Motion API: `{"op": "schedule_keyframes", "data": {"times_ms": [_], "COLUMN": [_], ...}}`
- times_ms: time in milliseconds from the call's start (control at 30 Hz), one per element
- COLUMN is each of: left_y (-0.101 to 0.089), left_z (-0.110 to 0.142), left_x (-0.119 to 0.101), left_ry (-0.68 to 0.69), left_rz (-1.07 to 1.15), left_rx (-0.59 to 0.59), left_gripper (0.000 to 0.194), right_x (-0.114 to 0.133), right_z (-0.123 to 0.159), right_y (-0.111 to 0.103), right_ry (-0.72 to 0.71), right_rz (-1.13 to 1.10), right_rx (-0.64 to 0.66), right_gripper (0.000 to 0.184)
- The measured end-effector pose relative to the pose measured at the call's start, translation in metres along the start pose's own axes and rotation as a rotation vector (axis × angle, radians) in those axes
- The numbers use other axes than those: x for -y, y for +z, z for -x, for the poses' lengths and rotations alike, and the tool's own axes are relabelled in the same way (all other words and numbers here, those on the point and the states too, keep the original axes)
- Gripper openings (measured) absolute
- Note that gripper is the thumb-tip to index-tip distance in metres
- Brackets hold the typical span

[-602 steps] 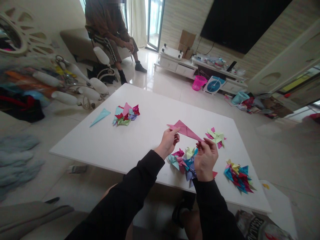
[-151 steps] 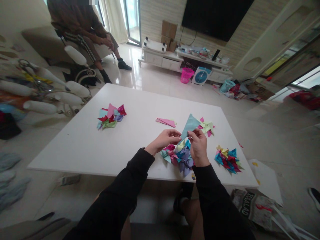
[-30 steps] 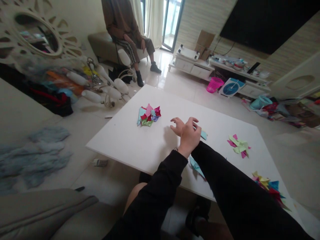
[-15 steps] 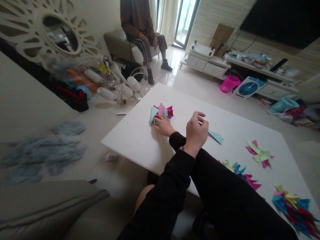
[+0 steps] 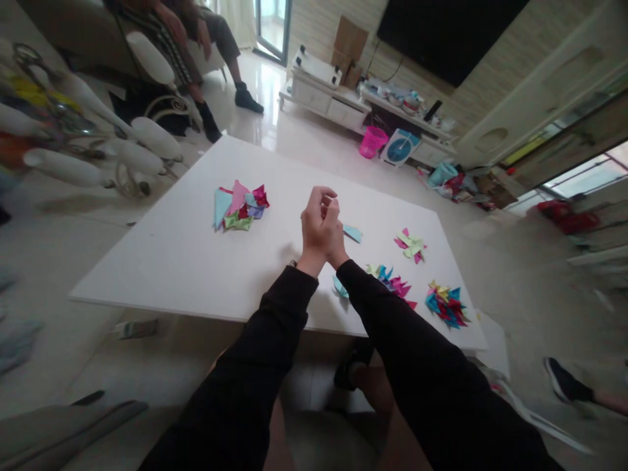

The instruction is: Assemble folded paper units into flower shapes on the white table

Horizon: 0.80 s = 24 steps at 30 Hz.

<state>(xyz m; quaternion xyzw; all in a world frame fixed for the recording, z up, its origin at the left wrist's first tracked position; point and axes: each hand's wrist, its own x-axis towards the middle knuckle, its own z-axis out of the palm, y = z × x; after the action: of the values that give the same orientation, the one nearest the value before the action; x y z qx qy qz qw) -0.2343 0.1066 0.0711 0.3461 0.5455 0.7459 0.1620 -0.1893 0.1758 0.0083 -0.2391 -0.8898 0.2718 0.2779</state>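
Both hands are raised together over the middle of the white rectangular table (image 5: pixel 161 261): the left hand (image 5: pixel 314 226) is in front with its fingers curled loosely inward, and the right hand (image 5: pixel 337 237) is pressed close behind it, mostly hidden, so whether either grips a sheet cannot be told from this view. Half a second ago the right hand was stretched out to the mixed heap of folded pink, teal and red paper pieces (image 5: pixel 239 206) at the far left of the table; now it is back beside the left, well apart from that heap, which suggests a piece may have been fetched, though none shows between the fingers. Just beyond the hands lies a small light-blue folded paper triangle (image 5: pixel 352 232). Near the right forearm sits a spiky cluster of teal, pink and purple folded paper (image 5: pixel 390 280), with a blue, red and yellow cluster (image 5: pixel 445 304) further right and a pale green and pink cluster (image 5: pixel 411 245) beyond. Another person's legs (image 5: pixel 216 39) show by the sofa.
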Motion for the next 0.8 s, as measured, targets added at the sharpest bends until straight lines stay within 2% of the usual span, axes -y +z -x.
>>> {"op": "schedule_keyframes", "data": {"times_ms": [133,267,367,467,533,600,667,800], "left_y": [0.013,0.021,0.026,0.030,0.032,0.034,0.035,0.036], "left_z": [0.013,0.022,0.026,0.028,0.029,0.030,0.032,0.034], "left_x": [0.004,0.005,0.005,0.006,0.007,0.007,0.008,0.011], "left_ry": [0.046,0.041,0.028,0.017,0.003,-0.010,-0.014,-0.025], "left_rz": [0.070,0.119,0.131,0.132,0.123,0.114,0.110,0.096], "left_rx": [0.069,0.149,0.171,0.175,0.182,0.198,0.212,0.221], "left_gripper": [0.008,0.009,0.009,0.010,0.011,0.011,0.012,0.013], "right_x": [0.001,-0.007,-0.030,-0.065,-0.090,-0.113,-0.132,-0.162], "right_z": [0.054,0.111,0.156,0.205,0.238,0.268,0.292,0.320], "right_y": [-0.062,-0.132,-0.190,-0.248,-0.278,-0.298,-0.307,-0.305], "right_ry": [0.073,0.156,0.282,0.422,0.520,0.587,0.593,0.622], "right_rz": [-0.047,-0.044,0.031,0.188,0.321,0.423,0.542,0.751], "right_rx": [-0.260,-0.391,-0.470,-0.537,-0.567,-0.553,-0.476,-0.328], "right_gripper": [0.028,0.044,0.041,0.024,0.021,0.020,0.017,0.010]}}
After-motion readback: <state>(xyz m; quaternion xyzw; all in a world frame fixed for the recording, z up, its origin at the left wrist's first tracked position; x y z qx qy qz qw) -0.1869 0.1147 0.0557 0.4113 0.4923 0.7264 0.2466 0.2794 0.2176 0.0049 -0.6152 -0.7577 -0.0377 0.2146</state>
